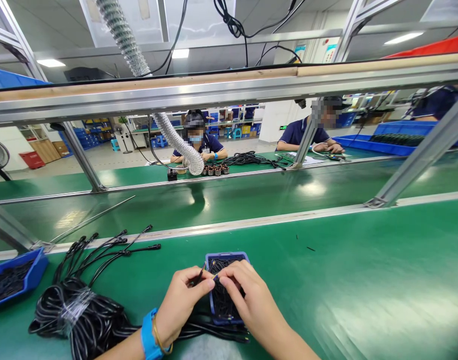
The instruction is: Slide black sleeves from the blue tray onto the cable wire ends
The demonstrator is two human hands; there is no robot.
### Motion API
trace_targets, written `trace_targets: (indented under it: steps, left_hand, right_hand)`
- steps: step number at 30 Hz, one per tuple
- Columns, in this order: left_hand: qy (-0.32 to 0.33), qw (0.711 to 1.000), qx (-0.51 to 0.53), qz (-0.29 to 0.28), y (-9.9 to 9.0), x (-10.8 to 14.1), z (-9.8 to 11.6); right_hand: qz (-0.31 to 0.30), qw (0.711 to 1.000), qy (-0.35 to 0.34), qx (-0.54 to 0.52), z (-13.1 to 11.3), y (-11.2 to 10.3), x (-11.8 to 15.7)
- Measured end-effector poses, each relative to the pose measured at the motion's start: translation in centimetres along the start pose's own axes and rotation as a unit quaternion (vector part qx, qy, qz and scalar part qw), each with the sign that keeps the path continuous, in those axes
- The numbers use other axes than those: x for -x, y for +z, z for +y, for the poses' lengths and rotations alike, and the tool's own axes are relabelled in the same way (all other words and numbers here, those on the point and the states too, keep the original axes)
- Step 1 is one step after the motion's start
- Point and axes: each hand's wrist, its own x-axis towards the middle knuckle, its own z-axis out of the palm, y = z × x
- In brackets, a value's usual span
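Note:
Both hands meet over a small blue bin [209, 300] filled with short black pieces. My left hand [185, 295], with a blue band at the wrist, pinches the end of a black cable [199, 276] that has thin coloured wires at its tip. Close against it, my right hand [247, 292] has its thumb and forefinger pressed together at the wire tips; any small piece between them is too small to make out. A large bundle of black cables [82, 315], tied with clear wrap, lies to the left, and its cable ends run under my left hand to the bin.
Another blue bin [35, 275] of black pieces stands at the far left. A metal frame rail [183, 230] crosses beyond the green table [364, 270]. Two people [209, 145] [294, 132] sit across the line. A flexible silver duct [172, 137] hangs down near the middle.

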Motion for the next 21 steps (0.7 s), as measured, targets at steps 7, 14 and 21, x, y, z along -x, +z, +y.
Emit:
trace_targets:
  steps: [7,14,21]
  left_hand:
    - [-0.008,1.0,0.001,-0.013,-0.08,0.02,0.2]
    - [-0.008,1.0,-0.008,-0.011,-0.05,0.09,0.06]
    - [-0.017,1.0,0.005,-0.016,-0.03,0.02,-0.17]
  right_hand:
    - [0.03,0.997,0.05,-0.051,-0.14,-0.6,-0.16]
    - [0.038,0.997,0.041,-0.051,-0.33,-0.27,-0.1]
    - [0.031,0.999,-0.027,-0.022,0.34,-0.1,-0.38]
